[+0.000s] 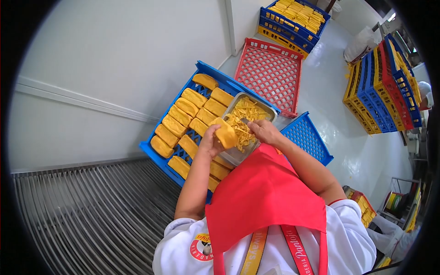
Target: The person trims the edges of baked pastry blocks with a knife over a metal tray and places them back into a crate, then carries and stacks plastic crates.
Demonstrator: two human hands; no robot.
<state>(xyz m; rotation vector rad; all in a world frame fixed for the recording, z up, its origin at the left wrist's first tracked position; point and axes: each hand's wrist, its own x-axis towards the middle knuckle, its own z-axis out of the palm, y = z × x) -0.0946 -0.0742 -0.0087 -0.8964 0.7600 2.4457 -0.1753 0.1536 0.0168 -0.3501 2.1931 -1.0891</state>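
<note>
Many loaves (pixel 174 115) in blue crate (pixel 224 81); strips (pixel 247 110) in tray (pixel 237 157); left fingers (pixel 211 132) clamp loaf (pixel 226 135), right fingers (pixel 259 129) blade (pixel 244 120).

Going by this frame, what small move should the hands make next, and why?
Probably bring the grey tool in the right hand to the loaf's near edge and trim a little. The left hand holds the loaf out by the container, the tool's tip shows beside it, and yellow scraps already lie in the container.
</note>
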